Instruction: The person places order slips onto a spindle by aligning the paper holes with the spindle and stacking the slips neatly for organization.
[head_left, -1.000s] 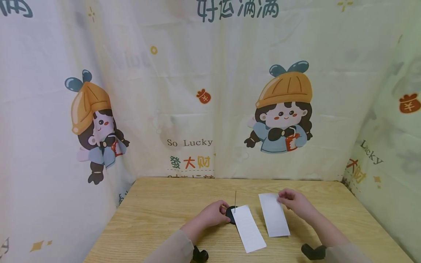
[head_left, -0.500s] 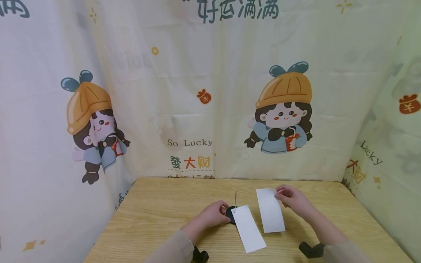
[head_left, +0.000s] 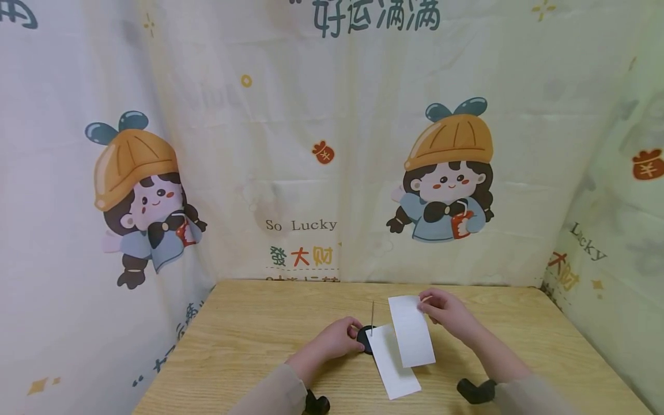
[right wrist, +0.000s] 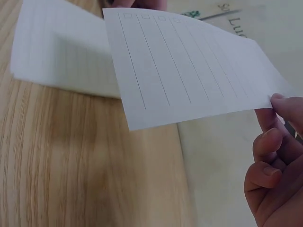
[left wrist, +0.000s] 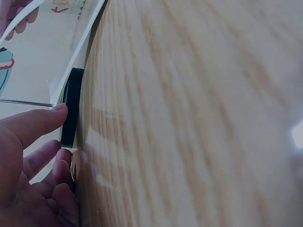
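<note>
My left hand (head_left: pixel 334 339) holds the round black base (head_left: pixel 362 341) of a bill spike by its left edge. In the left wrist view the thumb lies on the rim of the base (left wrist: pixel 72 111), with the fingers beside it. A thin needle (head_left: pixel 372 314) rises upright from it. One white paper slip (head_left: pixel 390 377) lies with its top corner at the needle; whether it is pierced is too small to tell. Above that slip, my right hand (head_left: pixel 450 316) pinches a second slip (head_left: pixel 412 331) at its upper right corner. Printed lines and small boxes show on this slip (right wrist: pixel 180 66).
The wooden table (head_left: pixel 259 323) carries the spike and slips. A printed curtain (head_left: pixel 290 173) hangs behind it and along both sides. Black curved pieces stick out near both cuffs, such as the right one (head_left: pixel 476 391).
My right hand has moved left and slightly up with its slip, which now overlaps the slip at the spike. My left hand stays on the base.
</note>
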`<state>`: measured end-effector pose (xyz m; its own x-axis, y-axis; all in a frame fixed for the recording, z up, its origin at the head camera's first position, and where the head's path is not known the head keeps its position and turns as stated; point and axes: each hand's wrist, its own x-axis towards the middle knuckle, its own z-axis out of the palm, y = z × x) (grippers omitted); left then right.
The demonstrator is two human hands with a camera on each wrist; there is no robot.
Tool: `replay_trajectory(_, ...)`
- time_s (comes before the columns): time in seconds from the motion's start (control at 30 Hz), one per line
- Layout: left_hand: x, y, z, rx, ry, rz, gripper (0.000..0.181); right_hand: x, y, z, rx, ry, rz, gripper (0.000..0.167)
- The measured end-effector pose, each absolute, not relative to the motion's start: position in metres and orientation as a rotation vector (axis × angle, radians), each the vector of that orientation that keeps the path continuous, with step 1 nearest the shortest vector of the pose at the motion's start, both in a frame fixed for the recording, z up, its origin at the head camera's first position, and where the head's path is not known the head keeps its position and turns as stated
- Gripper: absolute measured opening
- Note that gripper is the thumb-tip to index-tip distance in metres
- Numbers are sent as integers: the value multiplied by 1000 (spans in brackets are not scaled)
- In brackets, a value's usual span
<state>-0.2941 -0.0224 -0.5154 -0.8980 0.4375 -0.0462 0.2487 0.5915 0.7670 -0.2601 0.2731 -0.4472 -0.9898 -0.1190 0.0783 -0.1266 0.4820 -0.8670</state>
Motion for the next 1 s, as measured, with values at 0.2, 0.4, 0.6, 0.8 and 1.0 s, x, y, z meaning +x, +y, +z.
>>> replay_trajectory(0.2,-294,-22,-515,568,2597,1196,38,-263,262,-442,245,-2670,1615,27)
replay_trajectory(0.4,-294,-24,-516,572,2595,1236,35,-264,254,-441,272,-2638,1662,27)
replay_trajectory(0.6,-294,-26,-517,557,2583,1281,31,-265,249,-445,290,-2623,1702,26)
replay_trajectory(0.8,-295,-26,-519,531,2561,1348,31,-269,244,-449,286,-2626,1717,25)
replay_trajectory(1.0,-295,-24,-516,521,2545,1416,28,-271,241,-449,264,-2631,1718,24)
